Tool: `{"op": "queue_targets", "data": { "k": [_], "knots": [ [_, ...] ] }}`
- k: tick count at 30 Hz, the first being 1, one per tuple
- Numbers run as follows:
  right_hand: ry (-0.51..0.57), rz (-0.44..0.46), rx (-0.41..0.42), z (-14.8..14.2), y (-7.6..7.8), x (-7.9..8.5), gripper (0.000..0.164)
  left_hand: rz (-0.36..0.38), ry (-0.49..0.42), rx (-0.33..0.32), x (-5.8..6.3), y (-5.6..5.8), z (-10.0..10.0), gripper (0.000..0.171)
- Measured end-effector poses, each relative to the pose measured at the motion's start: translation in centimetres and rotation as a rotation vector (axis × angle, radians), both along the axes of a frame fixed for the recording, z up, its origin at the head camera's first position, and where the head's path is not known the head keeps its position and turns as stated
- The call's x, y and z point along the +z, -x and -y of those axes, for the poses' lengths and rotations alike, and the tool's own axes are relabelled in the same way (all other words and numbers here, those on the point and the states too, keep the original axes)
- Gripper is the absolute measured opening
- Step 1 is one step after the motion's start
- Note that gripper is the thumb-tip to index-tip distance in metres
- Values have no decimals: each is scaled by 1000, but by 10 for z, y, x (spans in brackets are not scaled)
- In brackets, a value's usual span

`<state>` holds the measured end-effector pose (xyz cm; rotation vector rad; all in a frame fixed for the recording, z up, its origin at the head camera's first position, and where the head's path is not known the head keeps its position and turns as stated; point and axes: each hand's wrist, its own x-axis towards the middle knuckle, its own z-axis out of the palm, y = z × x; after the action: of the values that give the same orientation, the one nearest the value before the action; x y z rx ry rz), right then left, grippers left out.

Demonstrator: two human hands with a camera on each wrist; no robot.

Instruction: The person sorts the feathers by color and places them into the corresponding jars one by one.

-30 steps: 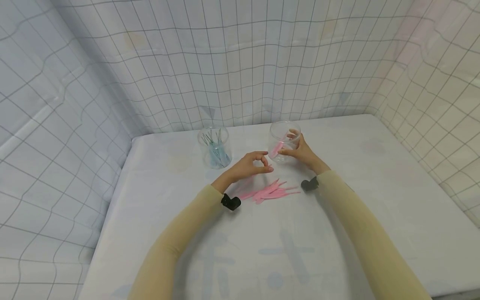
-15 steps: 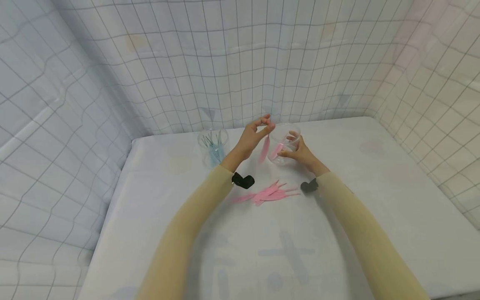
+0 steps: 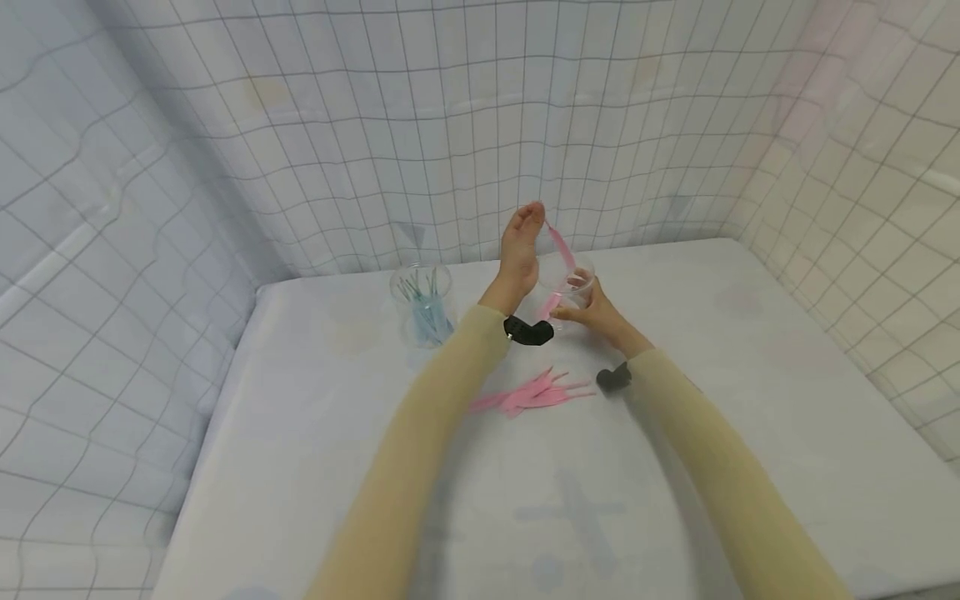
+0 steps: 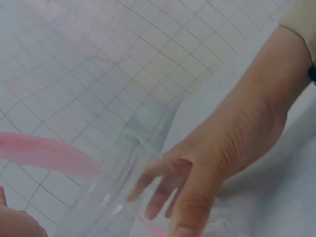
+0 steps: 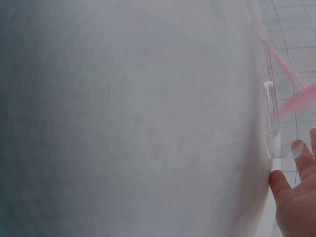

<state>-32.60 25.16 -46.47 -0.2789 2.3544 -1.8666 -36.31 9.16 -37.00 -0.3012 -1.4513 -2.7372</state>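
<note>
My left hand (image 3: pixel 520 246), raised above the table, pinches the thin end of a pink feather (image 3: pixel 562 246). The feather's wide end slants down to the mouth of a clear jar (image 3: pixel 552 279). In the left wrist view this feather (image 4: pixel 47 153) reaches over the jar rim. My right hand (image 3: pixel 600 315) grips the jar from its right side, thumb in front and fingers behind. Another pink feather (image 3: pixel 551 305) leans inside the jar. Several more pink feathers (image 3: pixel 528 394) lie in a loose pile on the table, nearer to me.
A second clear jar (image 3: pixel 406 321), holding several blue feathers (image 3: pixel 431 315) with their thin stems up, stands to the left. White cloth covers the table (image 3: pixel 300 400). Checked sheets (image 3: pixel 420 125) hang behind and at both sides.
My left hand has risen from near the pile, bringing a pink feather up and over to the right jar's mouth. My right hand keeps its grip on the jar.
</note>
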Motion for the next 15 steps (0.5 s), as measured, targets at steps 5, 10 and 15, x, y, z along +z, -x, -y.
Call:
{"op": "queue_targets", "data": {
  "k": [5, 10, 15],
  "knots": [
    [-16, -15, -8, 0, 5, -13, 95, 43, 317, -10, -29, -3, 12, 20],
    [-4, -22, -10, -2, 6, -12, 90, -20, 584, -36, -51, -8, 40, 48],
    [-11, -26, -4, -4, 6, -9, 92, -80, 765, -42, -69, -19, 73, 51]
  ]
}}
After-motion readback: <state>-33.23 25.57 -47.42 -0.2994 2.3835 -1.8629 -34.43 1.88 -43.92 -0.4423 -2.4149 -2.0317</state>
